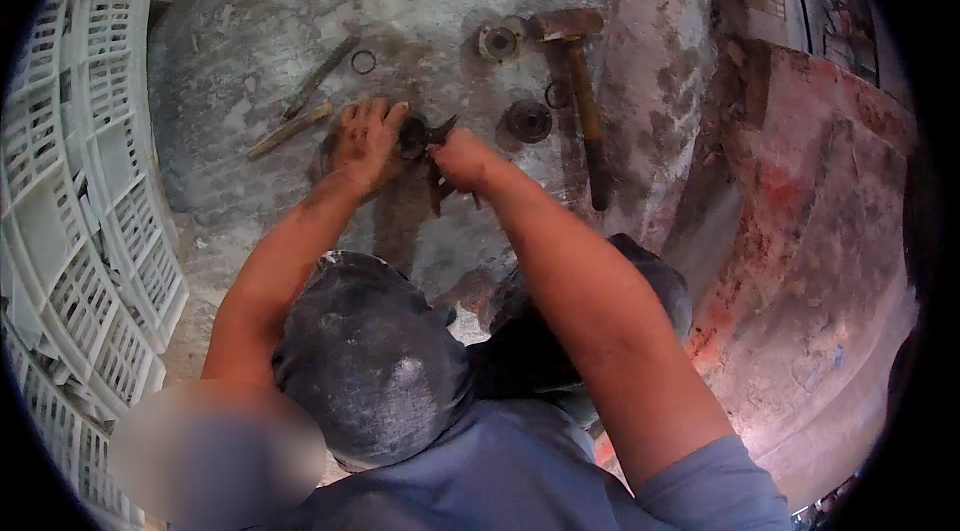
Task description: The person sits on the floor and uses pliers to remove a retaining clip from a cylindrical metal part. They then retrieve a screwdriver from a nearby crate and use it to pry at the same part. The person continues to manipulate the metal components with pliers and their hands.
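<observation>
My left hand point(366, 143) is curled against a dark round metal part point(411, 139) with a hollow-looking centre, steadying it on the ground. On the other side of it, my right hand point(461, 160) is closed around a dark metal tool point(440, 131), pliers-like in shape. One end of the tool reaches the part's right edge, and another piece of it sticks out below the hand. Fingers hide much of the tool, so its exact kind is unclear. A thin metal ring point(363, 62) lies beyond my left hand.
A hammer point(584, 91) with a wooden handle lies to the right, near a flanged round part point(498, 42), a dark round part point(528, 121) and a small ring point(556, 95). Leftward are a wooden stick point(288, 131), a dark rod point(322, 77) and white slatted crates point(110, 131). A large reddish curved body point(800, 221) stands right.
</observation>
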The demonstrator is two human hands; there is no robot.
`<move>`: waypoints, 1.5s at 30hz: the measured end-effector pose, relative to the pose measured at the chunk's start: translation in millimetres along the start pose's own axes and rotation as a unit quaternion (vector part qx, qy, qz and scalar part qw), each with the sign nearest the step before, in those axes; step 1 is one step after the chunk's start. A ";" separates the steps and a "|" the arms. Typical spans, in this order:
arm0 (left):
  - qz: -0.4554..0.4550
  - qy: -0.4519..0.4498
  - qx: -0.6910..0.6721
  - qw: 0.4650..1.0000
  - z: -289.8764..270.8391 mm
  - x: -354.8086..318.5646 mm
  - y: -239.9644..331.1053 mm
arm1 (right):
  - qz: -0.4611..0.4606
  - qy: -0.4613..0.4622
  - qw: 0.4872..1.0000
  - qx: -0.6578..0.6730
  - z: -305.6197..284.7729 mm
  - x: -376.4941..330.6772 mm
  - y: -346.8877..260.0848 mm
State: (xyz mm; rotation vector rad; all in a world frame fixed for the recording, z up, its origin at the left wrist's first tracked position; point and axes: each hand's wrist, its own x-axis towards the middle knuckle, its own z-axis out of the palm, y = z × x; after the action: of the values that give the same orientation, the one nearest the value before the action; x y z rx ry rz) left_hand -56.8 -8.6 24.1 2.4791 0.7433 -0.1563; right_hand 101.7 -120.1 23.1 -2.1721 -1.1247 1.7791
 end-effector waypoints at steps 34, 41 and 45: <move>0.015 0.028 0.000 0.999 4.9 3.2 -7.4 | 0.018 -0.012 1.000 -0.003 0.8 7.0 -2.9; -0.011 -0.023 -0.009 1.000 5.0 2.8 -4.5 | 0.005 -0.093 0.992 0.086 -12.8 0.4 1.8; 0.016 -0.013 -0.010 1.000 -1.4 6.4 2.6 | -0.062 -0.041 0.990 0.120 18.2 21.5 63.4</move>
State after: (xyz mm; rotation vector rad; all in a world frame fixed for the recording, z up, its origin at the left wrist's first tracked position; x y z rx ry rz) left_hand -50.1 -6.6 24.8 2.4637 0.6915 -0.1675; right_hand 115.7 -159.2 -32.5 -1.8679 -0.9794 1.8563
